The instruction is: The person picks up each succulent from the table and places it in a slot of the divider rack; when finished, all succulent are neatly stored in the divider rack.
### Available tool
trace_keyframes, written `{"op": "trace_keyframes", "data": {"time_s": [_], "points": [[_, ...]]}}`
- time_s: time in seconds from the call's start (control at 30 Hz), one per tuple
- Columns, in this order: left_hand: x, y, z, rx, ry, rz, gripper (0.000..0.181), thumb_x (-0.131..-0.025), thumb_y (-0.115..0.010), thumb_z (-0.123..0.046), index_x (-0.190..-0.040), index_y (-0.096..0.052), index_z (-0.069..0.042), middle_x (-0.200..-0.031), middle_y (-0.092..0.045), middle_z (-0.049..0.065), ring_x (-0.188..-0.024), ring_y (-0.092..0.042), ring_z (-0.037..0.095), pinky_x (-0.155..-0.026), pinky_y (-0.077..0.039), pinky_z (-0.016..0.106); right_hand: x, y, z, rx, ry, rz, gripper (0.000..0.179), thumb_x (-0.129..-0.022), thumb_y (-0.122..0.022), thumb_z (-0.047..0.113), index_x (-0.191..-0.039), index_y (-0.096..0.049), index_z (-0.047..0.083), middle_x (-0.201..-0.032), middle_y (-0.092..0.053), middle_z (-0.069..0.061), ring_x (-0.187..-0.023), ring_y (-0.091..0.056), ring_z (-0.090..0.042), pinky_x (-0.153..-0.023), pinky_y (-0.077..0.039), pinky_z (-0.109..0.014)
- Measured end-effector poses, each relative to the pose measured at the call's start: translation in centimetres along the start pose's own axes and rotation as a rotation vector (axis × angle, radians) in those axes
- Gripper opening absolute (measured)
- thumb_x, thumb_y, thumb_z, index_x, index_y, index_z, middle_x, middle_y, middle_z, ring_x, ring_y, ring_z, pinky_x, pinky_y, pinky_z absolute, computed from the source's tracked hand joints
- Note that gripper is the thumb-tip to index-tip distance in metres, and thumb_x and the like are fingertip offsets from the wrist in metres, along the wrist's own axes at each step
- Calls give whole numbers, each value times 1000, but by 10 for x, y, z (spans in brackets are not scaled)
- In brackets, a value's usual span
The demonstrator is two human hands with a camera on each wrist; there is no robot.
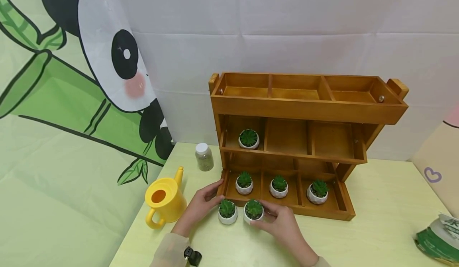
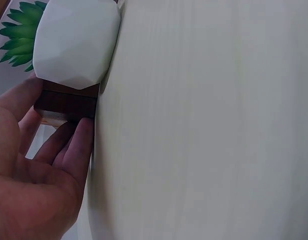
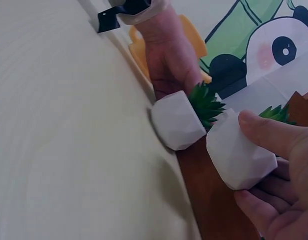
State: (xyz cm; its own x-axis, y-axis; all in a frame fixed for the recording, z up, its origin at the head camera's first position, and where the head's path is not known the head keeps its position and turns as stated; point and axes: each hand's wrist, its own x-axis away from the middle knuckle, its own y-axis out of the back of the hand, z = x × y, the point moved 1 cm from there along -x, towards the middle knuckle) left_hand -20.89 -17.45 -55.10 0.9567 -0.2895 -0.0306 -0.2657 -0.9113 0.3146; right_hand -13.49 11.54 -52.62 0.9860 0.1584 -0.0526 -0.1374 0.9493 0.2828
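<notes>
My right hand (image 1: 284, 224) pinches a small potted succulent (image 1: 254, 211) by its white faceted pot. In the right wrist view its thumb lies on the near side of the white pot (image 3: 238, 152), with fingers below, and the pot appears held off the table. Just left stands a second potted succulent (image 1: 227, 212), before the front edge of the wooden tiered shelf (image 1: 322, 213). My left hand (image 1: 201, 205) grips that shelf's front left corner; the left wrist view shows fingers around the dark wood corner (image 2: 69, 102). Three succulents sit in the bottom tier's compartments, one per compartment.
Another succulent (image 1: 249, 139) sits in the middle tier's left compartment. On the left stand a yellow watering can (image 1: 166, 201) and a jar with a white lid (image 1: 204, 157). A green and white bag (image 1: 439, 237) lies at the far right.
</notes>
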Motion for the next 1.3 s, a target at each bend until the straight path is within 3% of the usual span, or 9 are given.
{"op": "trace_keyframes", "data": {"time_s": [0.17,0.6,0.97,1.17,1.3], "points": [[-1,0,0,-7,11,1,56,-100,-72,-12,-154,-54,-13,-157,-49,15,-144,-47,36,-117,-40,51,-2,11,10,-37,-17,-21,67,-75,-97,23,-132,-71,1,-131,-69,-19,-118,-68,-35,-93,-59,-37],[-2,0,1,-10,8,0,57,-100,-72,-13,-154,-54,-13,-157,-50,16,-143,-48,36,-116,-41,50,-8,47,48,-10,19,-70,65,-76,-96,16,-136,-70,8,-131,-70,-16,-111,-72,-26,-82,-63,-29],[-1,0,-1,7,19,-12,56,-100,-72,-11,-153,-55,-13,-156,-50,15,-143,-48,35,-117,-40,50,-21,86,85,107,158,-120,64,-81,-93,22,-138,-69,7,-131,-69,-16,-115,-71,-30,-87,-61,-31],[0,0,-1,21,18,-11,57,-100,-72,-10,-154,-54,-12,-157,-49,16,-143,-47,37,-117,-40,51,-29,102,102,146,201,-142,64,-82,-92,22,-139,-67,5,-131,-70,-14,-115,-71,-28,-90,-60,-37],[0,0,-1,13,28,-9,56,-100,-72,-11,-154,-54,-13,-157,-49,16,-143,-47,37,-117,-40,51,-35,109,114,153,223,-154,64,-82,-92,24,-139,-67,6,-131,-70,-12,-114,-72,-26,-90,-60,-34]]}}
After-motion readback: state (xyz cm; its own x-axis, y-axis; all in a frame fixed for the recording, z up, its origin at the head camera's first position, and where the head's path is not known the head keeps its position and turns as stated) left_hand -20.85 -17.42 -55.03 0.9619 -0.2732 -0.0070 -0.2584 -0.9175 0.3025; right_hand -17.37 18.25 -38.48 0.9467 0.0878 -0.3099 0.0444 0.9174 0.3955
